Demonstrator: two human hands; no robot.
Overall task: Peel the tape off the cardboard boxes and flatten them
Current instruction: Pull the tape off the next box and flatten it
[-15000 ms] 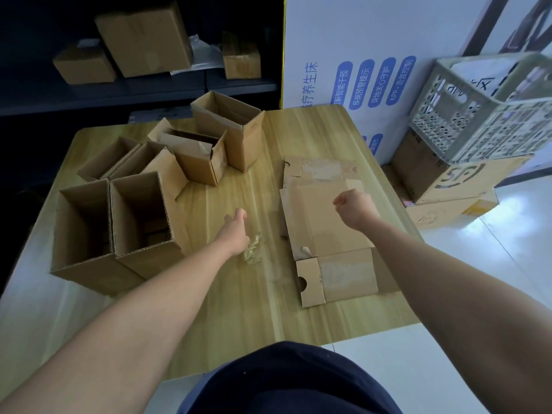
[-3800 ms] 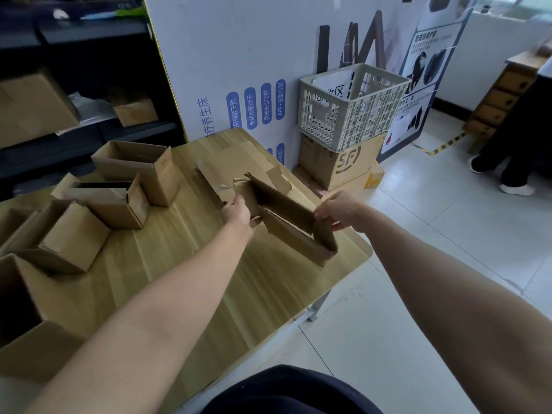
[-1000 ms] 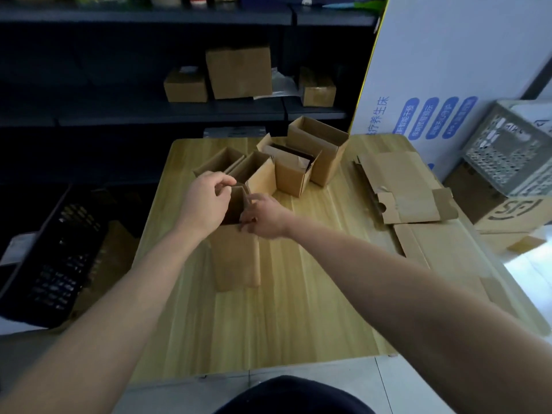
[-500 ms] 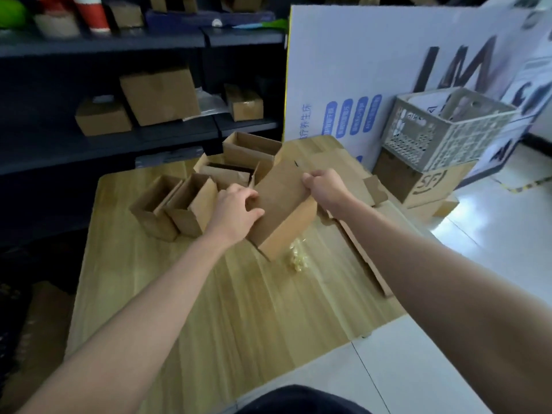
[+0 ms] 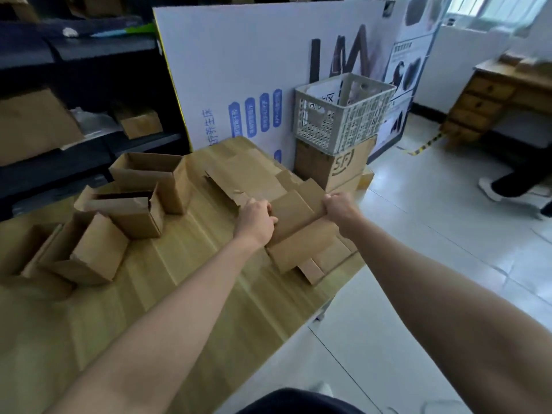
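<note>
Our left hand [image 5: 257,221] grips the near-left end of the cardboard box [image 5: 295,215], our right hand [image 5: 339,209] clenches its far-right corner; its long axis runs left to right, above flattened cardboard [image 5: 325,255] at the right edge of the table [image 5: 179,294].

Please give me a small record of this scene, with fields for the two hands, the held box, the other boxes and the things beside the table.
left hand: grips the box at one side
right hand: grips its other side
box: low over flat cardboard, near the table edge
open boxes: several, standing on the table
crate: on a carton on the floor
</note>
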